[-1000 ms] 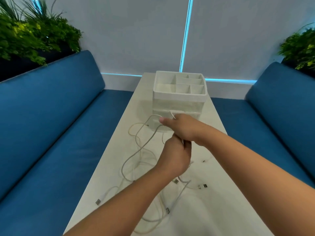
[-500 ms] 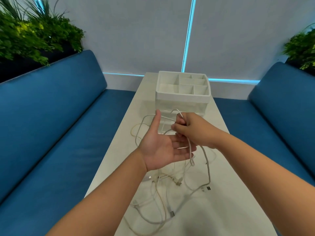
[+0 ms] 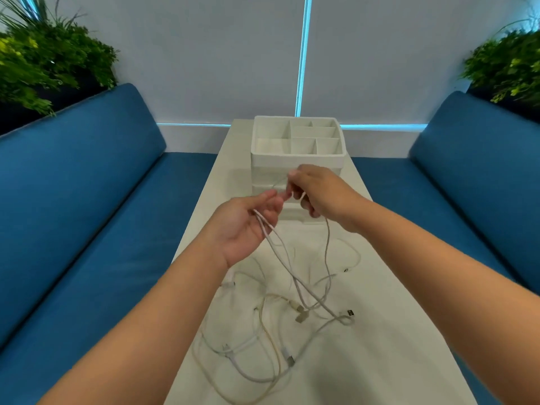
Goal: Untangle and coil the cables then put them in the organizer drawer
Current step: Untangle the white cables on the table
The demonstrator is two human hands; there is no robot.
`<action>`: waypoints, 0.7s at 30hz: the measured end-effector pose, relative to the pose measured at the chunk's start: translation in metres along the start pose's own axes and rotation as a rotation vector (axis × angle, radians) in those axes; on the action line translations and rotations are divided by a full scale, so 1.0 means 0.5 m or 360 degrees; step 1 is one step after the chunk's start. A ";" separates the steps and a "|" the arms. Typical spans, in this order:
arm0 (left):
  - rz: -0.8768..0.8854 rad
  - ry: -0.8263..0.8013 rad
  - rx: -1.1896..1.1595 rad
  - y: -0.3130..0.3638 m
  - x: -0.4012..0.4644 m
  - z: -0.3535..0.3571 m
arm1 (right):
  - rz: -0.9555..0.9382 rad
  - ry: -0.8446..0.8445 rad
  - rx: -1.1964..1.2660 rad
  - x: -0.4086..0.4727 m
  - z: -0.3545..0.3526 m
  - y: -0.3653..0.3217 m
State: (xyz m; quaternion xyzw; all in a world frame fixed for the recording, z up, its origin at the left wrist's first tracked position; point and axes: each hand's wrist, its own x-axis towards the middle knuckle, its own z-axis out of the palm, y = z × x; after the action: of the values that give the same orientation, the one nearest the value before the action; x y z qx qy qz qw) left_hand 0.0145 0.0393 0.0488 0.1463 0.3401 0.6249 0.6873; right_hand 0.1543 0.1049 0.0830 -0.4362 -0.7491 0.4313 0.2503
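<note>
while left hand point(image 3: 242, 229) loosely curls round cable strands point(image 3: 280, 252), right hand point(image 3: 315, 190) pinches same cable

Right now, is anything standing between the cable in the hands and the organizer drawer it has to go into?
No separate object blocks the way: the organizer stands just behind both hands. But the held cable hangs into the tangle on the table, and no open drawer shows; the right hand hides part of the front.

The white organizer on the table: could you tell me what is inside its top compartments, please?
The compartments of the organizer that show look bare, only white walls and dividers. Their floors near the front rim are hidden, and the right hand covers part of the drawer fronts.
</note>
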 end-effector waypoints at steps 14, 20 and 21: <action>0.0103 0.0065 0.0505 0.024 -0.007 0.048 | -0.0201 0.0036 -0.0088 0.010 0.004 -0.083; 0.0073 0.0016 0.0571 -0.024 0.006 0.024 | -0.0212 -0.0094 -0.0102 -0.008 -0.010 -0.008; 0.0062 0.0007 0.0574 -0.027 0.006 0.019 | -0.0176 -0.0160 0.0011 -0.012 -0.020 0.001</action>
State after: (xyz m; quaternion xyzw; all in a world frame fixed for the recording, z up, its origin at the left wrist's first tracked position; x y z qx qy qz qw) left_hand 0.0306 0.0420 0.0465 0.2725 0.4452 0.5673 0.6369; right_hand 0.1652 0.1039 0.0874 -0.3712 -0.7821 0.4406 0.2373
